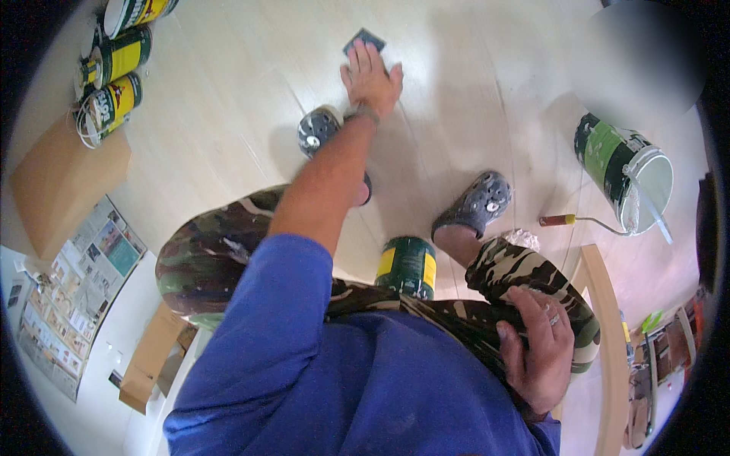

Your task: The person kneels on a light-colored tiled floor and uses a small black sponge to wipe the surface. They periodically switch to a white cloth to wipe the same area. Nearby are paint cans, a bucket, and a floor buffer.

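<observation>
My left hand point(372, 82) is stretched forward, palm down, its fingertips pressing a dark square pad point(365, 41), which looks like sandpaper, against the pale planked floor point(450, 102). The pad lies flat, partly hidden under the fingers. A band circles the left wrist. My right hand point(538, 349) rests on the camouflage trousers at my right knee and holds nothing; a ring shows on one finger. Below the left forearm is a dark clog point(317, 130), and another clog point(491, 196) is on my right foot.
A green and yellow paint can point(406, 267) stands between my legs. At right are a white-rimmed bucket point(604, 157) and a paint roller handle point(556, 220) with wooden trim point(605, 342) nearby. Several paint cans point(122, 54), cardboard point(74, 182) and newspaper point(102, 251) are at left.
</observation>
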A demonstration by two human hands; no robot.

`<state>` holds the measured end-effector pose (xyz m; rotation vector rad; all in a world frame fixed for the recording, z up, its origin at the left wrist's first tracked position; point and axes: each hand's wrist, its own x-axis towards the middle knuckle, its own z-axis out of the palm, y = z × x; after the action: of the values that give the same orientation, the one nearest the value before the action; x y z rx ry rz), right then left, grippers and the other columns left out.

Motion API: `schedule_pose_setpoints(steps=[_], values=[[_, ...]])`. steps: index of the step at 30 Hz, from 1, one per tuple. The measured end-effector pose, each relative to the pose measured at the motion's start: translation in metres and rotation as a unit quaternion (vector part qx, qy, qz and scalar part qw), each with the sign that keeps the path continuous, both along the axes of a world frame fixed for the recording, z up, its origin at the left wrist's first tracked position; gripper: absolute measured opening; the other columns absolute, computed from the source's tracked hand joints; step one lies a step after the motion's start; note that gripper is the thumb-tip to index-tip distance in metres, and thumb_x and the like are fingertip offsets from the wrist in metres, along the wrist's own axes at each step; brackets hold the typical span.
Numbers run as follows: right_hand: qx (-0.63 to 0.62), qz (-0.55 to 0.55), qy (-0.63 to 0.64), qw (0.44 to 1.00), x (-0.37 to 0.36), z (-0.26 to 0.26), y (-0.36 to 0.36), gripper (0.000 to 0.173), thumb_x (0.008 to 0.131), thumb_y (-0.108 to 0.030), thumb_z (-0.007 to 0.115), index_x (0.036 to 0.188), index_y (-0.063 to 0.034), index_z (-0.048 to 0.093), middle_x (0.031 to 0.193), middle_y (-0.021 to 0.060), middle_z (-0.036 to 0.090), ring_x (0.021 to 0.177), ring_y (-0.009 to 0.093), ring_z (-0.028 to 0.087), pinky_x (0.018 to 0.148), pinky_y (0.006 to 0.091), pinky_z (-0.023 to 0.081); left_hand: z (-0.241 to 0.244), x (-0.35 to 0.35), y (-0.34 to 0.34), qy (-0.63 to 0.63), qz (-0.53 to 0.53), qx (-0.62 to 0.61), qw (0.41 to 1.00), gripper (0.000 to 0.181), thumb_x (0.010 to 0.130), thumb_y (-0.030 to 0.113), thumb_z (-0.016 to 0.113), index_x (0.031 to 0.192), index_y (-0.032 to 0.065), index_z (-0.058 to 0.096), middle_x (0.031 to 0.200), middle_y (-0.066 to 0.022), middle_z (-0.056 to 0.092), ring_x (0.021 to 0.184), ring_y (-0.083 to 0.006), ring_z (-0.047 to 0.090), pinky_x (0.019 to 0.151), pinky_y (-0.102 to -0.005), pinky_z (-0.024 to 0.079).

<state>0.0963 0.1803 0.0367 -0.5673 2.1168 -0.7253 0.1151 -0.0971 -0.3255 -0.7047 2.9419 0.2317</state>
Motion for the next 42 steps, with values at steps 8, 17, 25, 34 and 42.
schedule_pose_setpoints(steps=[8, 17, 25, 34, 42], values=[[0.01, -0.03, -0.007, 0.999, -0.019, -0.001, -0.005, 0.04, 0.07, -0.006, 0.066, 0.107, 0.0016, 0.054, 0.097, 0.0178, 0.059, 0.085, 0.035, 0.057, 0.076, 0.0419, 0.046, 0.026, 0.117, 0.071, -0.156, -0.056, 0.089, 0.982, 0.077, 0.081, 0.043, 0.052, 0.138, -0.0017, 0.025, 0.146, -0.019, 0.017, 0.135, -0.0325, 0.016, 0.106, -0.0539, 0.013], [0.038, -0.026, -0.013, 0.999, -0.015, -0.013, -0.008, 0.038, 0.071, -0.003, 0.063, 0.107, 0.0015, 0.053, 0.096, 0.019, 0.058, 0.087, 0.036, 0.056, 0.078, 0.0427, 0.044, -0.011, -0.113, -0.055, -0.057, -0.057, 0.06, 0.995, 0.078, 0.086, 0.053, 0.038, 0.139, -0.0016, 0.022, 0.147, -0.0174, 0.015, 0.136, -0.0312, 0.014, 0.107, -0.0535, 0.012], [0.07, -0.038, -0.018, 0.997, -0.025, -0.012, -0.019, 0.04, 0.07, -0.001, 0.063, 0.108, 0.0007, 0.053, 0.096, 0.0192, 0.059, 0.089, 0.036, 0.055, 0.08, 0.0428, 0.044, 0.01, -0.097, -0.005, -0.121, -0.252, 0.112, 0.954, 0.086, 0.081, 0.061, 0.043, 0.14, 0.0013, 0.021, 0.148, -0.0152, 0.014, 0.137, -0.0296, 0.013, 0.108, -0.0545, 0.009], [0.067, -0.027, -0.027, 0.997, -0.03, -0.019, -0.024, 0.04, 0.071, -0.003, 0.064, 0.109, 0.0, 0.053, 0.097, 0.0195, 0.058, 0.089, 0.036, 0.055, 0.08, 0.0427, 0.044, -0.019, -0.165, -0.043, -0.049, -0.172, 0.005, 0.984, 0.087, 0.08, 0.059, 0.046, 0.138, -0.0017, 0.024, 0.146, -0.0198, 0.017, 0.136, -0.0328, 0.017, 0.106, -0.0556, 0.013], [0.099, -0.023, -0.034, 0.994, -0.03, -0.021, -0.027, 0.039, 0.072, -0.005, 0.063, 0.109, 0.0001, 0.053, 0.098, 0.0207, 0.058, 0.09, 0.037, 0.055, 0.081, 0.0439, 0.043, -0.02, -0.17, -0.066, -0.023, -0.134, 0.024, 0.99, 0.09, 0.079, 0.061, 0.045, 0.139, -0.0017, 0.021, 0.148, -0.0173, 0.013, 0.137, -0.0299, 0.015, 0.107, -0.0542, 0.011]])
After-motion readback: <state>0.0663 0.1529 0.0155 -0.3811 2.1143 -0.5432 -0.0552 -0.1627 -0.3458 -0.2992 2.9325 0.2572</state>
